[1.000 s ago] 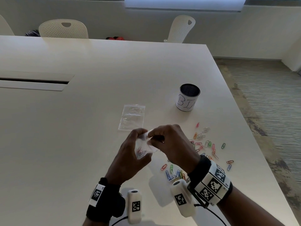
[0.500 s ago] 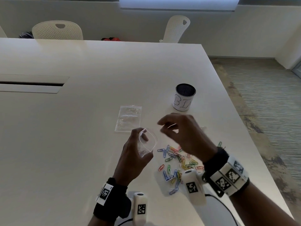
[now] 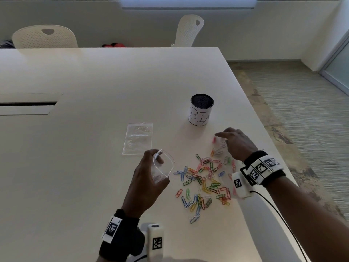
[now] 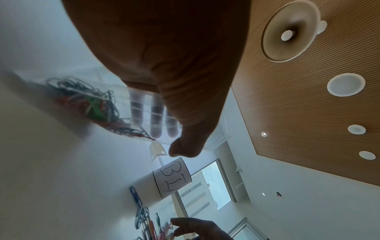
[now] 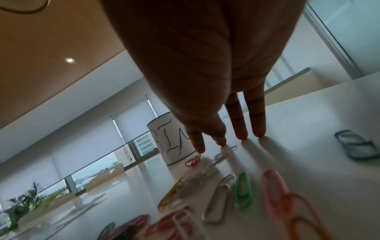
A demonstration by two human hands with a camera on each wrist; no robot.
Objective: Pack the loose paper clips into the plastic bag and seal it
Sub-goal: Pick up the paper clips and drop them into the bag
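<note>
The left hand (image 3: 147,178) holds a small clear plastic zip bag (image 3: 164,166) upright above the white table (image 3: 79,167), thumb and curled fingers gripping its sides so the mouth gapes open; a few paper clips already lie inside (seen through the plastic in the left wrist view). Just to its right, the loose coloured paper clips (image 3: 205,180) are scattered on the table. The right hand (image 3: 236,143) reaches over their far edge, fingers straight and slightly spread, tips at the tabletop beside a pink clip (image 3: 214,139). A second flat clear bag (image 3: 137,138) lies near a black mesh cup with a white "BIN" label (image 3: 201,109).
</note>
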